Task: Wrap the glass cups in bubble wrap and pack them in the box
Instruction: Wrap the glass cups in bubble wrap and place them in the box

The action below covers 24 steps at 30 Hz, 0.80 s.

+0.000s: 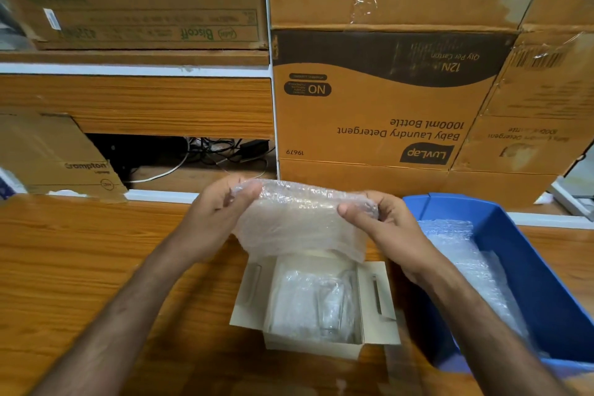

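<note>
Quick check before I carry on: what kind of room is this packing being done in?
Probably a storeroom or back office used for packing. Stacked shipping cartons, such as the LuvLap detergent carton and the Biscoff carton, stand against the wall behind a wood-grain table, and a blue bin holds bubble wrap.

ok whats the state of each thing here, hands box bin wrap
left hand: gripping the left end of the bubble wrap bundle
right hand: gripping the right end of the same bundle
bubble wrap bundle: held up above the box, loose edge hanging down
small box: open, flaps spread, wrapped glass cup inside
blue bin: open-topped, holds loose bubble wrap
</note>
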Motion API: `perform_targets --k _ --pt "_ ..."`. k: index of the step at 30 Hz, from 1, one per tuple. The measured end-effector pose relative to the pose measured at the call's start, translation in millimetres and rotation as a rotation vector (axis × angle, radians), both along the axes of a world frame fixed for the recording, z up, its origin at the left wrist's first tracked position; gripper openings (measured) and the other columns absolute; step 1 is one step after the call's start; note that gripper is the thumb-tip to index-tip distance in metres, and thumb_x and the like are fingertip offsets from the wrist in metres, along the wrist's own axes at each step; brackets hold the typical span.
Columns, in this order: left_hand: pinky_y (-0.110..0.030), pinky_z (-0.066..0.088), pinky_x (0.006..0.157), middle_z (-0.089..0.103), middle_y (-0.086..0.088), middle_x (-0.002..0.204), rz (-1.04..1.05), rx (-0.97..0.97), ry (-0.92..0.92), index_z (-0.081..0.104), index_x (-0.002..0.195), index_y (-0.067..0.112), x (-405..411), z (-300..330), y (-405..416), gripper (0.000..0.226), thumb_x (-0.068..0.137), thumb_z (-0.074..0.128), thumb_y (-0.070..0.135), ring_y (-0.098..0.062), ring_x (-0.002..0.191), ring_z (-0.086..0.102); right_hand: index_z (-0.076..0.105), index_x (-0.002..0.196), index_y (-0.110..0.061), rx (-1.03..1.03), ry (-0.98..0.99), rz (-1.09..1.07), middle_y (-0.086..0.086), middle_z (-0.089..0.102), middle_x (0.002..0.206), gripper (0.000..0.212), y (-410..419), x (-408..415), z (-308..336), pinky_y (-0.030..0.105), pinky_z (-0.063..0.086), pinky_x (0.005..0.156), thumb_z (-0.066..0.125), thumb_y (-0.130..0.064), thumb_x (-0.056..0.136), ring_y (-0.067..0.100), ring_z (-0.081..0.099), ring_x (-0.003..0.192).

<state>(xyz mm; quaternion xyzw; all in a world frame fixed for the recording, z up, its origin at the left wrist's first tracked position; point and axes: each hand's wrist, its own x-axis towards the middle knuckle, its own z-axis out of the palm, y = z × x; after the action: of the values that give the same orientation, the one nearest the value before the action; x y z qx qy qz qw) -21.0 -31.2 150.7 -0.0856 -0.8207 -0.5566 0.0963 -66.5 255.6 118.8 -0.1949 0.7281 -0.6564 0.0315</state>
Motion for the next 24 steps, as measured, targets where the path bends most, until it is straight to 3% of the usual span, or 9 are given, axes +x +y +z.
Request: perform_targets --k 2,5,7,10,12,15,17,20,24 --pt "-0.032 0.052 0.063 0.071 -0.004 0.074 0.055 0.160 -0.015 0.072 0.084 0.024 -1.0 2.9 13.5 0.030 0.106 0.054 0.035 -0.017 0.070 0.067 0.066 0.092 0.000 -0.105 -0.054 -0.001 0.006 0.064 0.084 0.026 -6.6 3.1 -3.0 0.024 0.050 0.075 0.071 -0.025 0.098 0.015 0.060 0.081" --pt "-0.039 0.055 0.084 0.075 0.012 0.094 0.175 0.298 -0.148 0.073 0.102 0.021 -7.0 -9.7 16.5 0.036 0.101 0.055 0.053 -0.001 0.086 0.067 0.056 0.104 0.011 -0.195 -0.096 -0.088 0.014 0.058 0.090 0.044 -20.9 6.1 -9.6 0.035 0.051 0.075 0.069 -0.030 0.098 0.023 0.054 0.083" --pt "-0.043 0.058 0.090 0.076 0.006 0.116 0.055 0.391 -0.372 0.072 0.116 0.021 -2.5 -24.2 13.1 0.049 0.089 0.067 0.062 -0.010 0.107 0.072 0.052 0.102 0.011 -0.255 -0.143 -0.132 0.012 0.054 0.089 0.047 -28.7 7.1 -13.5 0.040 0.045 0.077 0.071 -0.033 0.097 0.024 0.049 0.082" --pt "-0.026 0.061 0.076 0.079 -0.003 0.108 -0.051 0.231 -0.409 0.072 0.115 0.012 11.6 -37.8 22.0 0.037 0.086 0.077 0.034 -0.023 0.105 0.074 0.065 0.110 -0.005 -0.401 -0.321 -0.134 0.003 0.072 0.088 0.025 -34.0 8.9 -15.0 0.029 0.056 0.073 0.072 -0.025 0.097 0.016 0.070 0.078" --pt "-0.022 0.060 0.072 0.080 0.001 0.105 0.002 0.304 -0.371 0.070 0.115 0.011 13.3 -38.9 28.6 0.025 0.093 0.070 0.023 -0.018 0.100 0.075 0.058 0.136 -0.010 -0.339 -0.451 -0.049 0.002 0.075 0.119 0.061 -30.7 7.2 -21.7 0.030 0.060 0.087 0.082 -0.038 0.088 0.013 0.074 0.104" --pt "-0.030 0.054 0.098 0.077 0.007 0.116 0.026 0.473 -0.409 0.068 0.119 0.016 6.7 -37.2 15.7 0.026 0.095 0.067 0.023 -0.008 0.112 0.070 0.033 0.158 -0.020 -0.112 -0.490 0.129 0.003 0.058 0.149 0.115 -20.1 7.6 -32.1 0.047 0.040 0.119 0.092 -0.060 0.068 0.020 0.059 0.133" --pt "-0.032 0.052 0.103 0.074 0.001 0.125 -0.004 0.500 -0.429 0.068 0.126 0.016 5.9 -32.6 7.6 0.032 0.096 0.065 0.025 -0.015 0.122 0.066 0.038 0.156 -0.022 -0.053 -0.456 0.169 -0.001 0.058 0.149 0.102 -16.2 11.3 -32.4 0.045 0.035 0.121 0.092 -0.050 0.074 0.017 0.059 0.133" --pt "-0.028 0.060 0.088 0.074 -0.007 0.124 -0.101 0.461 -0.446 0.066 0.130 0.013 10.4 -27.0 2.4 0.036 0.095 0.063 0.021 -0.022 0.117 0.070 0.056 0.143 -0.019 -0.143 -0.406 0.137 -0.004 0.065 0.139 0.061 -16.8 14.8 -29.1 0.045 0.040 0.117 0.081 -0.031 0.089 0.015 0.066 0.123" --pt "-0.040 0.059 0.095 0.073 -0.014 0.125 -0.168 0.298 -0.404 0.065 0.129 0.008 14.7 -31.6 -3.4 0.036 0.094 0.066 0.006 -0.032 0.118 0.069 0.069 0.126 -0.021 -0.099 -0.342 0.106 -0.007 0.074 0.124 0.030 -22.2 16.8 -21.7 0.038 0.047 0.104 0.067 -0.032 0.098 0.008 0.067 0.120"
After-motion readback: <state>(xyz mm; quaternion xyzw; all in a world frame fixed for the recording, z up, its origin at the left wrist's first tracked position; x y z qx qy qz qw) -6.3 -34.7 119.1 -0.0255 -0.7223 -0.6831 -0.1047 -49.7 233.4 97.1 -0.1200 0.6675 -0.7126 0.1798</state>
